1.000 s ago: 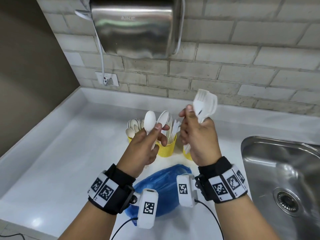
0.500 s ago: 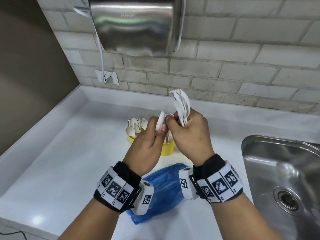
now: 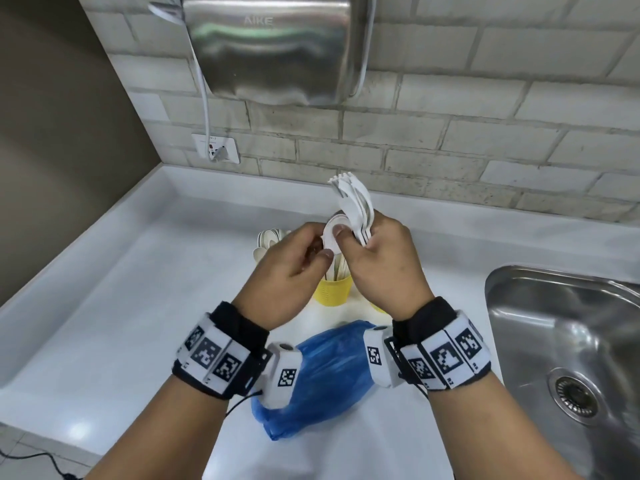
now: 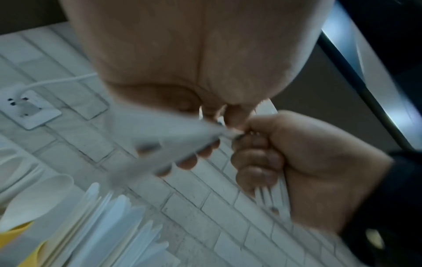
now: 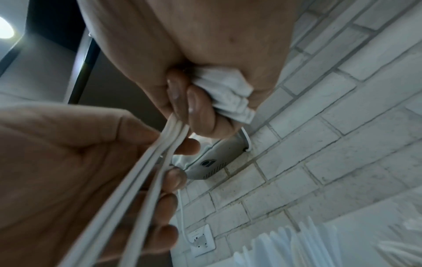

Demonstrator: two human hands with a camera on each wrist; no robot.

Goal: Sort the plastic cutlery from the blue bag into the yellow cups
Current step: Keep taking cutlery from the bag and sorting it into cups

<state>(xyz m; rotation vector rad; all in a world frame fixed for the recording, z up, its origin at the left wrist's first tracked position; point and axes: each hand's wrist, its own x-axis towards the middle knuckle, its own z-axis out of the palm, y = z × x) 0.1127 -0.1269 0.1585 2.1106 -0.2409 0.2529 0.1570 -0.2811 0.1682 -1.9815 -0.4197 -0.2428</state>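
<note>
Item: white plastic cutlery, loose lot. Right hand (image 3: 384, 261) clenched round a bundle of forks (image 3: 355, 202), grip at mid-handle; tines up and away from the wrist, long axis near upright w/ slight lean toward the left hand. Left hand (image 3: 291, 268) just beside it, fingers touching; pinches two spoons (image 3: 334, 233) w/ thumb and fingertips, bowls up by the right thumb, handles running down past the palm (right wrist view). Handling, est.: v. light, thin, stiff but springy, slick; may snap if bent, and a stack can fan or slide apart. Best taken at the handles, pinched flat, not by tines or bowl. Below and beyond both hands: yellow cup (image 3: 332, 289) on the worktop (image 3: 138, 306), knives in it upright; more spoons stand left of it. Blue bag (image 3: 329, 379) lies under the wrists, nearer the person.
</note>
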